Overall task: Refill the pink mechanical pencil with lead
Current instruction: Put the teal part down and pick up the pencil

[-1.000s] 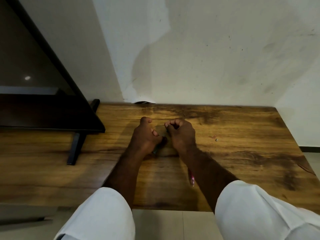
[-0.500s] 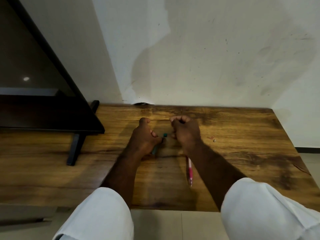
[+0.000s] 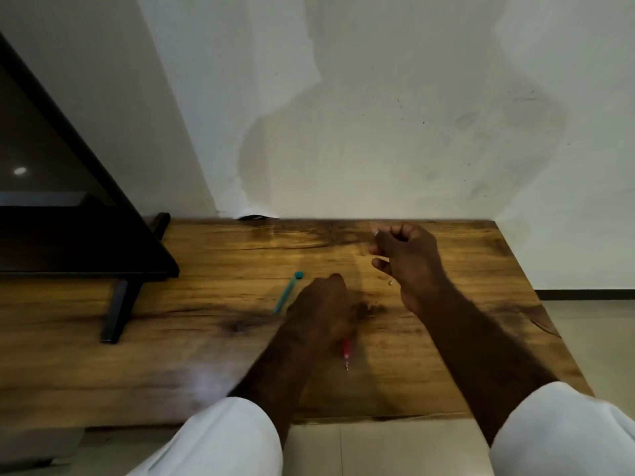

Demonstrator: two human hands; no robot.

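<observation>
The pink mechanical pencil [image 3: 346, 352] lies on the wooden table [image 3: 206, 355] with its metal tip pointing toward me. Its upper half is hidden under my left hand [image 3: 323, 304], which is blurred and lies over it; the fingers are out of sight. A teal lead case [image 3: 288, 293] lies loose on the table just left of that hand. My right hand [image 3: 407, 259] hovers farther back and right, fingers curled and thumb and fingertips pinched together. The lead is too thin to make out there.
A small pale speck [image 3: 390, 282] lies on the wood beside my right wrist. A black screen [image 3: 68, 235] on a dark stand leg [image 3: 117, 310] fills the left. A white wall backs the table, whose right edge drops to the floor.
My left hand let go of the teal case, which now lies on the table, and moved toward me onto the pink pencil. My right hand lifted away to the right.
</observation>
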